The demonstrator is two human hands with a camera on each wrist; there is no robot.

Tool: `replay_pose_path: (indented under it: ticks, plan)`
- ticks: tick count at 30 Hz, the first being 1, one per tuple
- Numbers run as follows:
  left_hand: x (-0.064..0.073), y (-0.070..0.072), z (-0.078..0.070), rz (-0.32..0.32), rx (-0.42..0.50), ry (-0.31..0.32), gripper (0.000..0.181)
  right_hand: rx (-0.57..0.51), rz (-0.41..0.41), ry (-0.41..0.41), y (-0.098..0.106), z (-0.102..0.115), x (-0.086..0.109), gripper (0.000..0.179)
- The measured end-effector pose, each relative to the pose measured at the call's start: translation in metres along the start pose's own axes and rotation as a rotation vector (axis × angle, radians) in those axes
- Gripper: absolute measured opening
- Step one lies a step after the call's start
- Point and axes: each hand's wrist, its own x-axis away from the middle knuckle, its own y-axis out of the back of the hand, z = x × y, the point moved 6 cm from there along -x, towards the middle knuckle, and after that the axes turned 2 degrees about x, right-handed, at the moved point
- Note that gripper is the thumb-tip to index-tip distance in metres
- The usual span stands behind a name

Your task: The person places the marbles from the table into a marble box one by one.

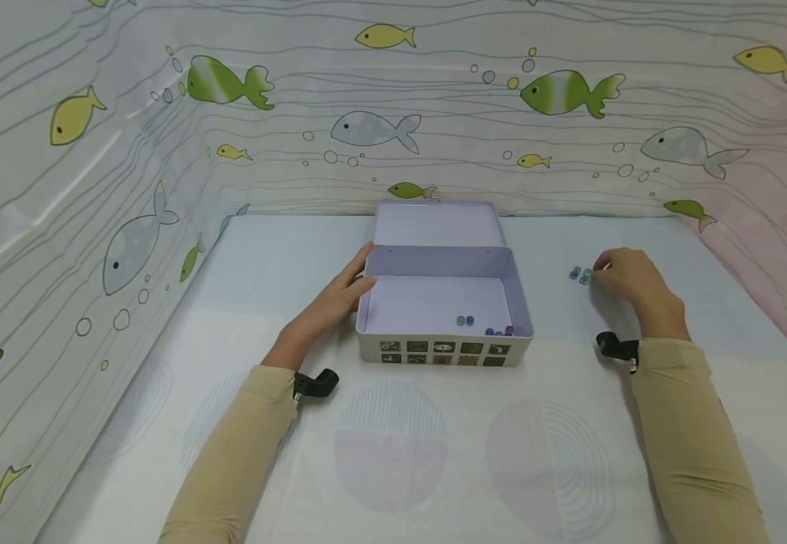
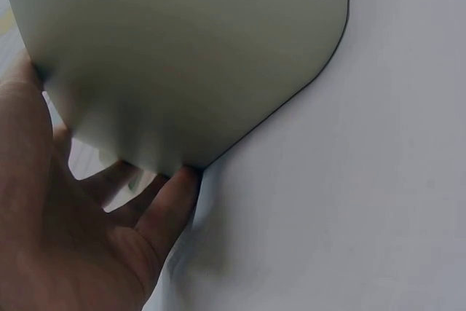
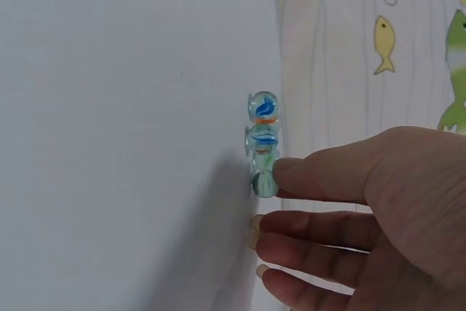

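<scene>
A pale tin box (image 1: 444,350) with small dark pictures along its front stands with its hinged lid (image 1: 437,224) raised at the back. Several glass marbles (image 1: 465,321) lie inside, toward the front right. My left hand (image 1: 328,306) grips the box's left side near the back, thumb at the rim; in the left wrist view, its fingers (image 2: 171,205) bend round the edge of the wall. Right of the box, my right hand (image 1: 627,283) is at a small cluster of marbles (image 3: 263,138). Its thumb overlaps the nearest marble, with the other fingers apart below.
A light patterned cloth (image 1: 393,453) covers the table. Behind it and along the left rises a fish-printed curtain (image 1: 298,174). Each wrist wears a black camera mount, such as the right one (image 1: 616,347).
</scene>
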Motion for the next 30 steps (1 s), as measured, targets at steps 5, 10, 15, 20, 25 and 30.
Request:
replay_pose_path:
  ticks: [5,10,15,20,25,30]
  plan:
    - [0.000,0.000,0.000,0.003,0.003,-0.007,0.064,0.008,-0.007,0.009,-0.002,0.000,-0.002,0.035]
    - [0.000,0.000,0.000,-0.003,-0.005,0.005,0.064,0.020,-0.007,0.016,-0.004,0.001,-0.003,0.032]
    - [0.000,-0.001,-0.001,-0.004,-0.009,0.005,0.065,0.021,0.023,0.000,-0.004,0.002,-0.002,0.031]
    - [0.001,-0.001,-0.001,0.002,0.004,0.005,0.065,0.029,0.081,-0.013,-0.003,0.002,0.000,0.032]
    - [0.003,-0.001,-0.006,0.017,0.036,0.024,0.067,0.027,0.090,-0.018,-0.002,0.002,0.001,0.033]
    - [0.010,-0.002,-0.022,0.033,0.041,0.041,0.068,0.019,0.063,0.008,0.002,0.006,0.001,0.033]
